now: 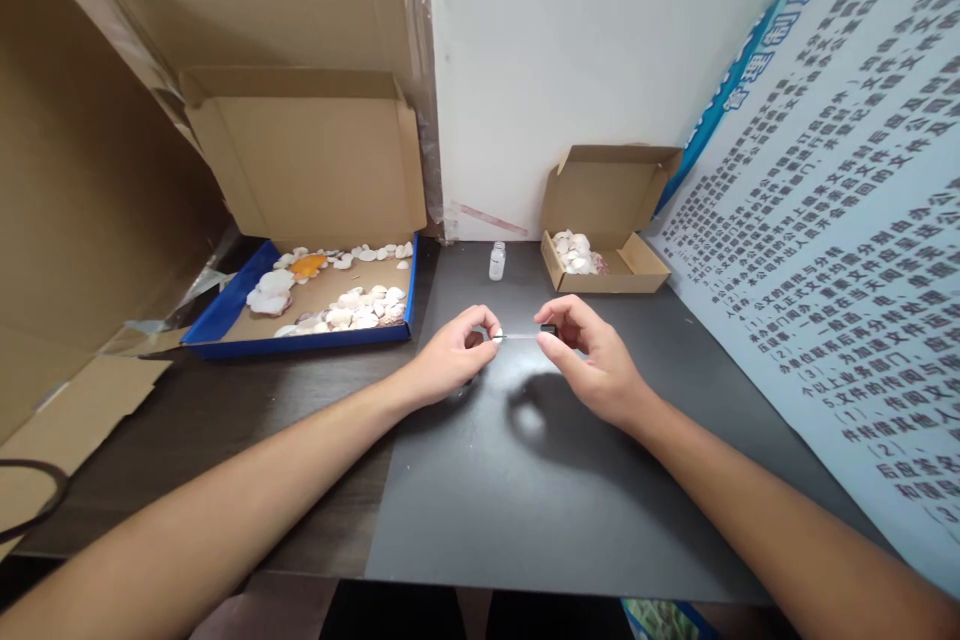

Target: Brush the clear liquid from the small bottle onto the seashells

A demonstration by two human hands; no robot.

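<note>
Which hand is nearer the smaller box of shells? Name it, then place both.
Right. The right hand is just in front of the smaller box; the left hand is farther off, in front and to the box's left.

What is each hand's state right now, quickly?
Left hand: closed, pinching a small white piece, perhaps a shell.
Right hand: closed on a black cap with a thin stem.
</note>
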